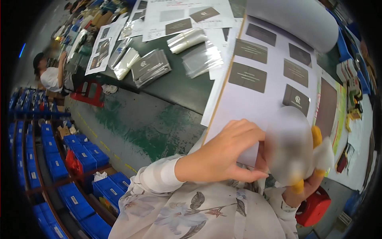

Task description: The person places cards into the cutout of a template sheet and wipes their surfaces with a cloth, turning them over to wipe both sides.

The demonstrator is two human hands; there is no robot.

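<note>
My left hand (225, 153) is over the lower edge of a large white sheet (234, 105) that bears several dark grey cards (247, 77). Its fingers and thumb curl toward each other, and a blurred oval patch covers the fingertips. My right hand (304, 189) is on the other side of that patch, with yellow coverings on some fingertips and something white beside them. Its fingers look bent, but the patch hides most of them. What either hand grips cannot be made out. A dark card with a round logo (296, 98) lies just beyond the hands.
A green table (181, 89) holds bagged dark cards (151, 67), clear plastic sleeves (203, 59) and printed papers (159, 8). Blue bins (77, 201) fill racks at lower left. Red stools (89, 93) stand on the floor. Another person (51, 75) sits at far left.
</note>
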